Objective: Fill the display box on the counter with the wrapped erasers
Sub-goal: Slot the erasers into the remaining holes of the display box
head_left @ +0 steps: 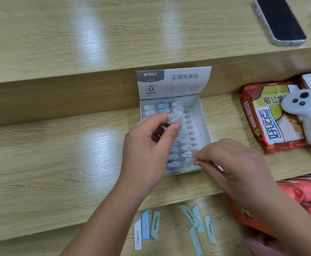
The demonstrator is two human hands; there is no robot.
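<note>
Head view: the display box (205,126) stands on the middle step of the wooden counter (58,154). Its printed lid flap is upright against the riser behind, and its near end is close to the step's front edge. Rows of boxed erasers (187,134) stand on end inside, filling much of it.

The left hand (147,145) reaches in from below, forearm slanting up from the near edge, wrist bent and palm turned inward over the box's left wall. Its thumb and curled fingers pinch a wrapped eraser (175,117) raised above the left rows.

The right hand (232,163) lies across the box's near right corner, back of the hand up. Its thumb and forefinger are closed on the clear wrapper of a near-end eraser (187,155) in the right row.

On the lowest step, toward its near edge, loose erasers (145,228) lie flat in two small groups.

A snack packet (265,117) with a white plush toy (308,115) on it lies at the middle step's right edge. A phone (278,21) rests on the top step, far right.
</note>
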